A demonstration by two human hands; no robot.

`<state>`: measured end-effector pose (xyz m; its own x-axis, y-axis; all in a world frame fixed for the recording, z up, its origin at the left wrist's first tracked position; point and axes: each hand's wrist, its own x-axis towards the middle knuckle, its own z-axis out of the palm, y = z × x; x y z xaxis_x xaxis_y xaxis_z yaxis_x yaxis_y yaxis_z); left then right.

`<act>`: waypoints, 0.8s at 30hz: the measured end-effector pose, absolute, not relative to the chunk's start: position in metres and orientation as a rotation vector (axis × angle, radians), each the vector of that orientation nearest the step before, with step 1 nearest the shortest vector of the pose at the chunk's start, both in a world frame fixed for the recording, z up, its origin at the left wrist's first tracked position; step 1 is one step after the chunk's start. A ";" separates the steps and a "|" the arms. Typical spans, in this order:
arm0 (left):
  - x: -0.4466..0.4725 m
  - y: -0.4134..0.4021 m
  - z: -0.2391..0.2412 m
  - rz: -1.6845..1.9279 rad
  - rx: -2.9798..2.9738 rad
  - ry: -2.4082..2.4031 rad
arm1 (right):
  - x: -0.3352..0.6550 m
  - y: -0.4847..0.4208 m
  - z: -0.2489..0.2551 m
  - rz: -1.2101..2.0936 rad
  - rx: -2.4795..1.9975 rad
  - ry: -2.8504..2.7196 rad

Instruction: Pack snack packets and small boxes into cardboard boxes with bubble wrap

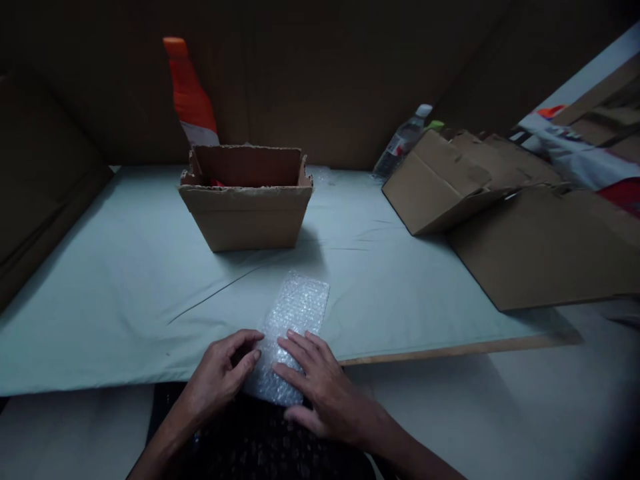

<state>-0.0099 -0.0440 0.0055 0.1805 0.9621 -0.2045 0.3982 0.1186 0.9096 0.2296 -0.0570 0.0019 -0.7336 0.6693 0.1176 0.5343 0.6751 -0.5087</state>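
Observation:
A strip of clear bubble wrap (296, 312) lies on the pale green table cover (125, 287), its near end hanging over the table's front edge. My left hand (220, 373) rests at the strip's near left side, fingers curled and fingertips touching the wrap. My right hand (320, 383) lies flat on the strip's near end, fingers stretched out and pressing on it. Beyond the strip stands an open cardboard box (246, 200); something red shows inside it.
An orange and white bottle (190, 93) stands behind the box. A clear water bottle (403, 141) leans at the back right. Flattened and folded cardboard boxes (500, 213) cover the table's right side. Brown cardboard walls close off the back and left.

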 end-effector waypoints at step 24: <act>0.005 -0.019 0.021 0.941 1.263 1.395 | 0.251 -0.041 -0.003 1.190 -1.213 -1.505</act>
